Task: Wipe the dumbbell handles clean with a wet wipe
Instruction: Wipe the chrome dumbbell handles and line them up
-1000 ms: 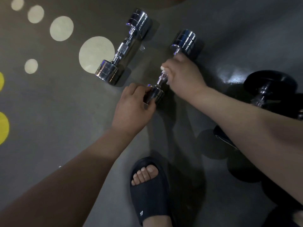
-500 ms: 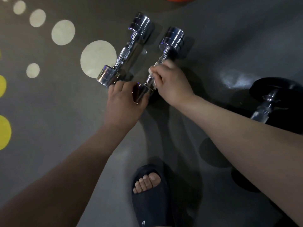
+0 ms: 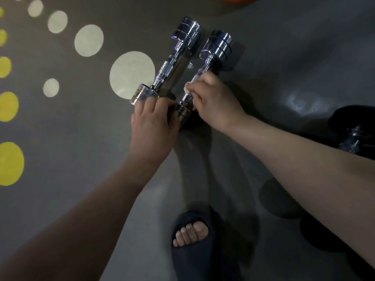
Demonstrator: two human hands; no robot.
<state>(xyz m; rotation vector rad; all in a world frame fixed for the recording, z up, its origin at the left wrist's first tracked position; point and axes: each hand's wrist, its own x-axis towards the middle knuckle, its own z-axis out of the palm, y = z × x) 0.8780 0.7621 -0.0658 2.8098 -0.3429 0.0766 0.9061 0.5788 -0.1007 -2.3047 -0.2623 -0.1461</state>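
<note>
A grey floor [image 3: 60,138] is painted with pale and yellow circles. Beside the big pale circle [image 3: 132,75] lies a chrome dumbbell [image 3: 166,69]. A second dumbbell [image 3: 218,46] lies just beyond it, parallel, running near-left to far-right. The right hand [image 3: 215,102] pinches a white wipe [image 3: 186,89] round its handle. The left hand [image 3: 152,126], arm outstretched, grips its near end.

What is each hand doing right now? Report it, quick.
Left hand: closed, gripping the near end of the chrome dumbbell being wiped.
Right hand: closed, pinching the wet wipe around that dumbbell's handle.
</note>
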